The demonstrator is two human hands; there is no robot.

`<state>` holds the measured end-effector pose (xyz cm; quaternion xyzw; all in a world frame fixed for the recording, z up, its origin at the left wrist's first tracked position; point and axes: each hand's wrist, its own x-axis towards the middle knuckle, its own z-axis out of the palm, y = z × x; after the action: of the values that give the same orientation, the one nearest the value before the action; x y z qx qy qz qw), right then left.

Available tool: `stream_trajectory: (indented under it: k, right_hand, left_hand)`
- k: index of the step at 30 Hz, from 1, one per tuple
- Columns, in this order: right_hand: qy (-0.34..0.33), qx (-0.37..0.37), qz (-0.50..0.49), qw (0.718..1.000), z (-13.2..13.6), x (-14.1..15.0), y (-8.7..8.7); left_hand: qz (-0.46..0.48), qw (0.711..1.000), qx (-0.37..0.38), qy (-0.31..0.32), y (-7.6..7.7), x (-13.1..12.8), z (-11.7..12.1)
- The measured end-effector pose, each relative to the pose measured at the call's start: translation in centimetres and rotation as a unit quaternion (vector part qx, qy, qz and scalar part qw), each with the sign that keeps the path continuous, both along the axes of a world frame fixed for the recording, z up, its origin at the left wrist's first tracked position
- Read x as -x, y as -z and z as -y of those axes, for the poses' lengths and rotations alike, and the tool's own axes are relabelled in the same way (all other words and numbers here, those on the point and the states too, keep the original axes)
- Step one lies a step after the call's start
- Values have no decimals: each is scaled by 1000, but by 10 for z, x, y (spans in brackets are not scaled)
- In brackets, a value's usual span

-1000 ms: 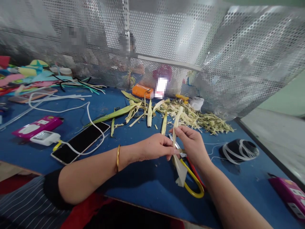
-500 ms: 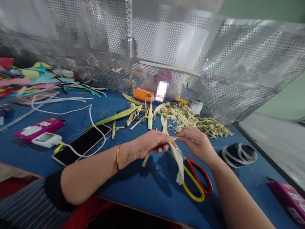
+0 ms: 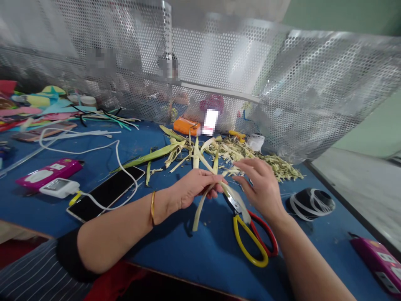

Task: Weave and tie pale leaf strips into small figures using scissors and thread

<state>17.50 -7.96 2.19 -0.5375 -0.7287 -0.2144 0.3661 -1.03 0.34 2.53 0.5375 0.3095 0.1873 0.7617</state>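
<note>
My left hand [image 3: 194, 188] pinches pale corn husk strips [image 3: 199, 211] between thumb and fingers, over the middle of the table. One strip hangs below the hand, and others fan out to the right. Just right of these, my right hand [image 3: 260, 188] has its thumb and fingers apart, near a short strip end, with nothing gripped. Beneath the husk lie scissors [image 3: 250, 244] with one yellow and one red handle. Farther back are loose husk leaves [image 3: 153, 154] and a heap of shredded husk [image 3: 282, 166].
A dark spool [image 3: 311, 203] wound with white twine lies at the right. On the left are a phone [image 3: 108, 193], a white cable [image 3: 118, 152] and a purple box [image 3: 50, 172]. Behind stand an orange packet [image 3: 187, 126] and a perforated metal screen [image 3: 216, 54].
My right hand has let go of the husk, and its fingers have spread. My left hand keeps its hold. The hanging husk ends have swung, uncovering more of the scissors.
</note>
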Motion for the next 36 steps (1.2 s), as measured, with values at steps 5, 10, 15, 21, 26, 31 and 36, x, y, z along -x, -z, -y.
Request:
stream_trajectory:
  k: [5, 10, 15, 21, 26, 31, 36]
  right_hand:
    - [24, -22, -164, 986, 15, 25, -3]
    - [26, 183, -247, 951, 7, 53, 24]
    - [-1, 200, -286, 937, 3, 62, 38]
    - [-23, 204, -261, 943, 6, 58, 29]
    - [-30, 212, -260, 941, 11, 60, 25]
    - [-6, 158, -205, 966, 15, 55, 17]
    - [82, 72, -139, 984, 5, 35, 19]
  left_hand:
    - [95, 993, 52, -51, 3, -2, -4]
    - [113, 989, 53, -83, 5, -7, 1]
    - [123, 987, 62, -87, 8, -9, 2]
    - [134, 986, 56, -85, 13, -8, -1]
    - [132, 986, 39, -92, 14, -7, -3]
    - [114, 989, 21, -88, 7, -3, -8]
    - [95, 994, 35, -41, 2, 1, -10]
